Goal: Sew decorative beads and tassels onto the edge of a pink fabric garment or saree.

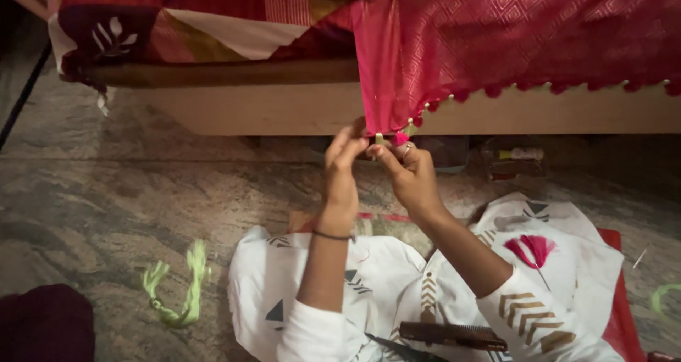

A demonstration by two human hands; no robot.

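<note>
Both hands, left hand point(345, 165) and right hand point(410, 169), pinch the pink fabric's point(386, 85) soft, light, probably slippery tasselled edge hanging at twelve o'clock.

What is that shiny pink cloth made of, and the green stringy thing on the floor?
The pink draped cloth looks like silky woven fabric: it has a sheen, a diamond weave and small tassels along the hem. The green stringy bundle seems to be loose thread or yarn, in soft, limp strands. The speckled floor looks like polished stone.

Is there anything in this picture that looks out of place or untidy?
A loose bundle of green thread lies on the stone floor, apart from both hands. The left hand and right hand pinch the pink cloth's tasselled edge.
</note>
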